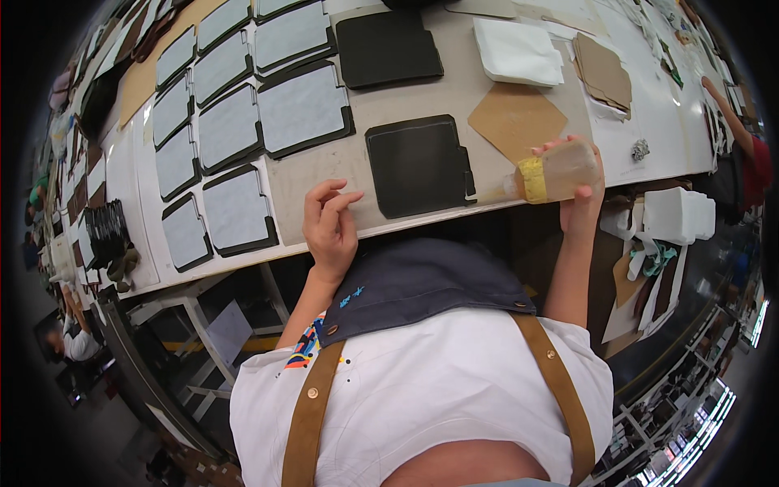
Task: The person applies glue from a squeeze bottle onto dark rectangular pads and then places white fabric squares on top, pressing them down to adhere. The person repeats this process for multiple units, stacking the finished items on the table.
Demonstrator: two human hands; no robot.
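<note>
A squeeze bottle [568,169] with a yellow band round its neck lies tilted in my right hand [579,211], the fingers wrapped round its cloudy body. Its nozzle points left, toward the right edge of a black flat panel [415,166] near the table's front edge. I cannot tell whether the tip touches the panel. Left of that panel, my left hand [331,231] hovers at the table edge with fingers loosely bent and apart, holding nothing. Behind the panel lies a stack of similar black pieces [388,50].
Rows of black-edged panels with pale sheets [304,108] cover the table's left. A brown sheet [518,120], a white stack [518,50] and brown cut pieces [602,71] lie at the back right. A crumpled ball [640,149] sits farther right. Another person's arm [730,118] reaches in at far right.
</note>
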